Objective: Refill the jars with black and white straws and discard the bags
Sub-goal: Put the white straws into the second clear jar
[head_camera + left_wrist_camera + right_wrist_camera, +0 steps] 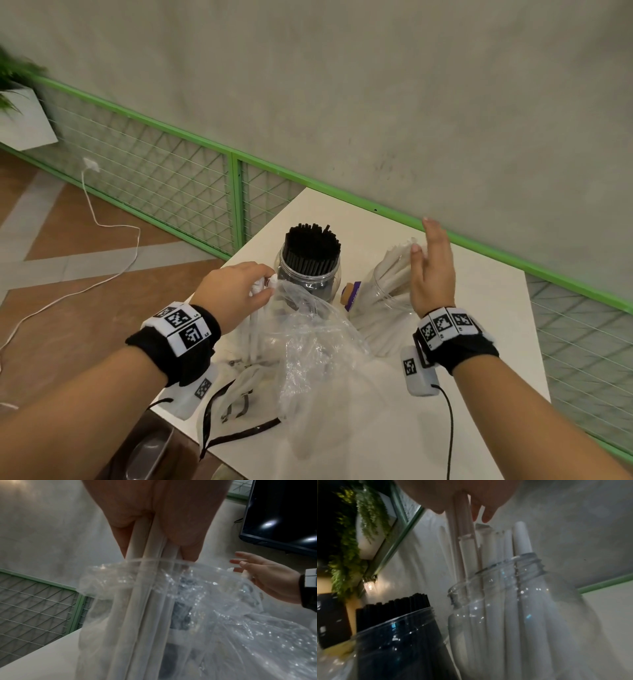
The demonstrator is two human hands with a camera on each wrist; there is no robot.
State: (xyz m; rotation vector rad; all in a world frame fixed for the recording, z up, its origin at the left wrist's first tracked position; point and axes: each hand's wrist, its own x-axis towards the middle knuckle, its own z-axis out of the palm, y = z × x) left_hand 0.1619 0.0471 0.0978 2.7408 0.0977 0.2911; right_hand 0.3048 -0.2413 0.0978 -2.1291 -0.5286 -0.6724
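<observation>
White straws (150,601) in left hand (236,291) grip, inside bag (318,359).

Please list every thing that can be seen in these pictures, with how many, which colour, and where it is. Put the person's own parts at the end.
table: one, white, beside the green railing.
jar of black straws: one, clear, at the table's far side.
jar of white straws: one, clear, right of the black one.
plastic bag: one, transparent, at the table's middle, white straws still inside.
railing: green, wire mesh, along the grey wall.
cable: one, white, on the floor at left.
planter: one, white, green leaves, far left.
left hand: grips the white straws at the bag's mouth.
right hand: fingers straight, by the white jar's straws.
</observation>
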